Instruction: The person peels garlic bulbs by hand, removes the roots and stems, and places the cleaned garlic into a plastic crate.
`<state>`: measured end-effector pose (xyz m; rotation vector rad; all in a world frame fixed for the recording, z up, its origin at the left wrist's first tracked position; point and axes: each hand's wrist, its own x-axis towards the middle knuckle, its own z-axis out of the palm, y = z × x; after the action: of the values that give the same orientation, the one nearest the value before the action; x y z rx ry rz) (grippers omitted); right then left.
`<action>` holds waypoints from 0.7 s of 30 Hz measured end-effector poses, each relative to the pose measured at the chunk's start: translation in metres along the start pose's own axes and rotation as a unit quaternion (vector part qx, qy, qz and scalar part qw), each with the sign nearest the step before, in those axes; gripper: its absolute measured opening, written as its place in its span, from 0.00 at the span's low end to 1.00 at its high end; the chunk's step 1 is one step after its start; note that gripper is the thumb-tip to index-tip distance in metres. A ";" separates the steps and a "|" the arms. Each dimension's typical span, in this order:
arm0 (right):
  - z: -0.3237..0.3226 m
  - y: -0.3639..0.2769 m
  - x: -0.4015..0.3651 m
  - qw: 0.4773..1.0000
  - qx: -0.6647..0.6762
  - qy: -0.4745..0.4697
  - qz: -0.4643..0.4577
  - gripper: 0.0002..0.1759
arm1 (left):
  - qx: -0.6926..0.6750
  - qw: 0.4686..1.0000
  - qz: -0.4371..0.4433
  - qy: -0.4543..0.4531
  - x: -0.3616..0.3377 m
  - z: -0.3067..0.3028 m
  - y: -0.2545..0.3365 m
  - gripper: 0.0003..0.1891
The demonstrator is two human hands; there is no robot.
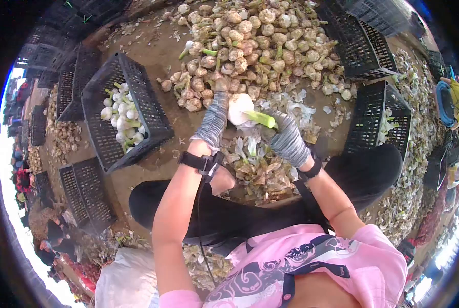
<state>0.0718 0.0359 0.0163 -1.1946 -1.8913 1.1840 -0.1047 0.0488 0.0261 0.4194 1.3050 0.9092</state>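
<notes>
A white garlic bulb [239, 109] with a thick green cut stem [261, 119] is between my two hands, its stem pointing right. My left hand [215, 114], in a grey striped glove with bare fingertips, lies along the bulb's left side with its fingers stretched out. My right hand [286, 136], gloved the same way, has its fingers bent at the stem end, and the stem partly covers them. The right hand appears to hold the garlic by this stem. Beyond both hands spreads a large heap of unpeeled garlic [260, 41].
A black crate [160, 118] at left holds white cleaned bulbs [120, 110]. Another crate [365, 115] at right contains some garlic. Papery peelings [262, 177] lie before my crossed legs. More crates [88, 192] stand around, and a white sack [127, 280] lies at lower left.
</notes>
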 end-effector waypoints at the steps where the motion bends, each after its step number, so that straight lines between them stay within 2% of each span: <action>1: 0.000 0.000 -0.001 1.000 0.001 -0.001 0.000 0.13 | -0.023 0.999 -0.046 -0.003 0.008 -0.010 -0.009 0.31; 2: 0.001 -0.001 -0.003 0.993 0.107 0.008 0.052 0.14 | -0.045 0.995 -0.093 -0.007 0.007 -0.011 -0.009 0.30; 3: 0.001 -0.001 -0.005 0.972 0.210 0.017 0.103 0.15 | -0.044 0.995 -0.093 -0.007 0.005 -0.010 -0.011 0.30; 4: 0.004 -0.001 -0.007 0.964 0.244 0.048 0.099 0.20 | 0.087 0.982 0.147 0.083 0.000 -0.006 -0.016 0.28; 5: 0.004 -0.004 -0.005 0.964 0.243 0.050 0.099 0.20 | 0.209 0.888 0.376 0.166 -0.010 0.003 -0.016 0.26; 6: 0.001 -0.009 -0.003 0.967 0.230 0.067 0.090 0.22 | 0.175 0.863 0.452 0.144 -0.036 0.026 0.007 0.20; 7: 0.000 -0.012 -0.002 0.969 0.218 0.085 0.081 0.25 | 0.176 0.863 0.452 0.142 -0.036 0.027 0.009 0.20; 9: -0.005 -0.007 0.001 0.973 0.213 0.068 0.062 0.25 | 0.427 0.742 0.516 0.005 -0.034 0.026 0.012 0.18; 10: -0.008 -0.008 0.001 0.963 0.255 0.044 0.081 0.25 | 0.425 0.792 0.437 0.011 -0.031 0.029 0.007 0.15; 11: -0.010 -0.009 0.000 0.950 0.296 0.020 0.101 0.25 | 0.425 0.794 0.435 0.011 -0.032 0.028 0.008 0.15; 12: -0.008 -0.001 -0.001 0.942 0.313 0.018 0.119 0.24 | 0.317 0.882 0.348 -0.034 -0.034 0.028 0.011 0.14; 13: -0.009 0.003 -0.002 0.942 0.313 0.017 0.119 0.24 | 0.199 0.944 0.251 -0.077 -0.034 0.027 0.013 0.13; 15: -0.012 0.002 -0.003 0.898 0.409 0.025 0.162 0.21 | 0.163 0.953 0.238 -0.088 -0.023 0.020 0.005 0.15; 16: -0.005 0.001 0.004 0.851 0.511 0.069 0.099 0.15 | 0.193 0.944 0.258 -0.072 -0.017 0.015 0.001 0.15; 17: -0.007 0.008 0.004 0.851 0.511 0.070 0.100 0.15 | 0.221 0.933 0.278 -0.057 -0.016 0.013 0.001 0.14; 19: -0.011 0.024 0.001 0.954 0.288 0.032 0.075 0.12 | 0.258 0.917 0.300 -0.049 -0.017 0.009 0.004 0.14; 20: -0.009 0.015 0.005 0.840 0.510 0.052 0.175 0.13 | 0.262 0.915 0.304 -0.048 -0.016 0.006 0.005 0.14; 21: -0.013 0.014 0.007 0.840 0.510 0.052 0.175 0.13 | 0.265 0.913 0.308 -0.047 -0.016 0.004 0.006 0.15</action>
<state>0.0847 0.0498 0.0092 -0.9253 -0.6872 1.9058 -0.1034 0.0409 0.0418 1.3427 1.3418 1.0184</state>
